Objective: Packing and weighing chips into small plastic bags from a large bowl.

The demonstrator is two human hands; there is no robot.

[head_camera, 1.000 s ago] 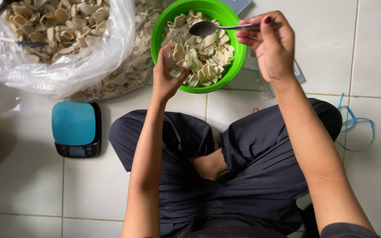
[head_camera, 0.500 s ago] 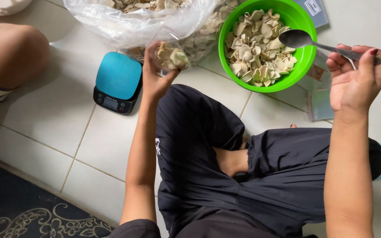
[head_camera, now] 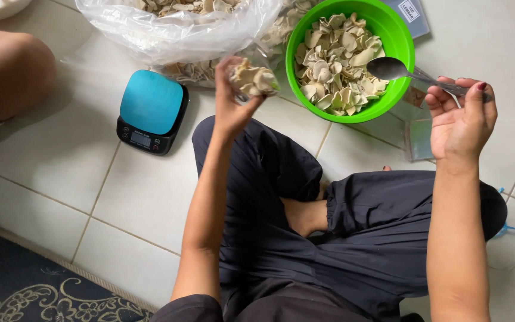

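Bare tile lies open below the left hand [head_camera: 232, 107]; scale [head_camera: 152, 111] crowds its left, plastic bag [head_camera: 180, 33] above, green bowl [head_camera: 353, 59] right.

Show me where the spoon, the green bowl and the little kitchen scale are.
spoon [head_camera: 391, 68], head view, on its metal bowl end.
green bowl [head_camera: 402, 42], head view, on its right inner wall.
kitchen scale [head_camera: 150, 101], head view, on its blue weighing plate.

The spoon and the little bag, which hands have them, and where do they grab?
Right hand holds the spoon by its handle end. Left hand grips the small clear bag of pale crackers from its left side.
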